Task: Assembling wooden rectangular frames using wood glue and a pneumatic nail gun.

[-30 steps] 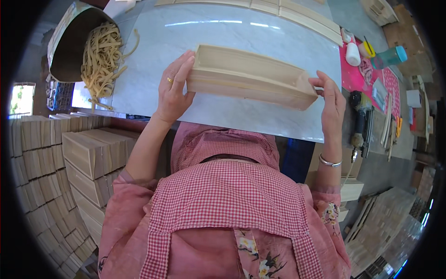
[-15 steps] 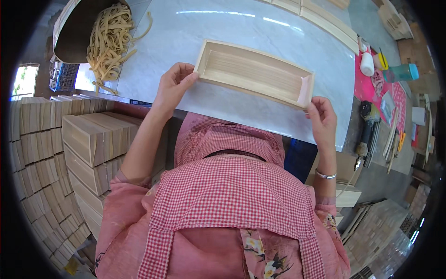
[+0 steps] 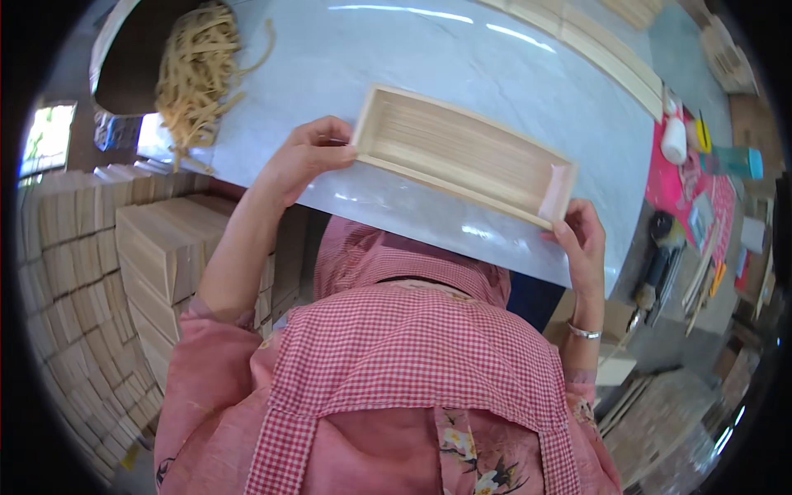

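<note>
A long, shallow wooden box (image 3: 462, 153) with an open top is between my hands over the pale marbled table (image 3: 297, 62). Its right end slants nearer to me than its left. My left hand (image 3: 309, 153) pinches the box's left end between thumb and fingers. At the near right corner, my right hand (image 3: 580, 239) grips the box with its thumb on the near side; some fingertips are hidden. A pinkish-white patch (image 3: 554, 188) shows on the inner face of the right end. Whether the box's underside touches the table, I cannot tell.
Tan flat bands (image 3: 194, 78) spill from a dark container (image 3: 132, 66) at the far left. Stacked wooden boxes (image 3: 165, 247) stand at my left. Right of the table are a white bottle (image 3: 674, 140), a teal bottle (image 3: 734, 162) and a dark handheld tool (image 3: 656, 268). Wooden pieces (image 3: 594, 41) line the far edge.
The box and both hands appear slightly lower and further right, but the whole scene has shifted much the same way. Both hands keep their hold on the box.
</note>
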